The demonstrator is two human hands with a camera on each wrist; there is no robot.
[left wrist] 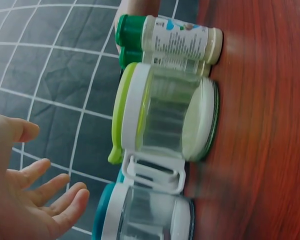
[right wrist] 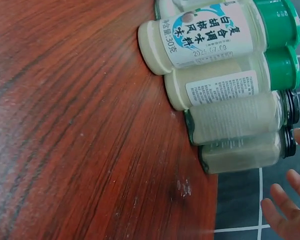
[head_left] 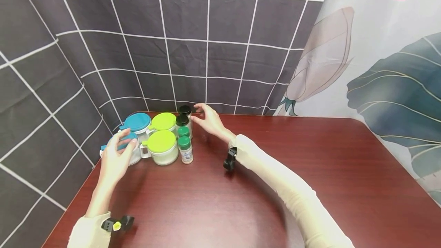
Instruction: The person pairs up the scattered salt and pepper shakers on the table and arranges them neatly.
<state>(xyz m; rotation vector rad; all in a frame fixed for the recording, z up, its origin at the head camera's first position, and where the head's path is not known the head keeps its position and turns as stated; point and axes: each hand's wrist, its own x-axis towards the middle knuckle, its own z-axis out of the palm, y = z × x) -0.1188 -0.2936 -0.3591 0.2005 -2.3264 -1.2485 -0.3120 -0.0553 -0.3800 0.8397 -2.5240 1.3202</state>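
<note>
My left hand (head_left: pixel 116 160) hovers with spread, loosely bent fingers over the front blue-lidded glass jar (head_left: pixel 135 156); the left wrist view shows it apart from the jars. Behind stands another blue-lidded jar (head_left: pixel 138 121). To their right are two lime-lidded jars, the front one (head_left: pixel 161 141) with a white handle and pale contents, and the rear one (head_left: pixel 164 121). Beside them runs a row of seasoning bottles: two green-capped (right wrist: pixel 205 37) and two black-capped (right wrist: pixel 242 152). My right hand (head_left: pixel 211 121) is beside the black caps, fingers apart; whether a fingertip touches one, I cannot tell.
The jars and bottles stand together at the back left of a reddish-brown wooden table (head_left: pixel 220 202). A dark cloth with white grid lines (head_left: pixel 186 56) hangs behind and to the left. At right hangs a pale curtain (head_left: pixel 320 87) with flower and leaf prints.
</note>
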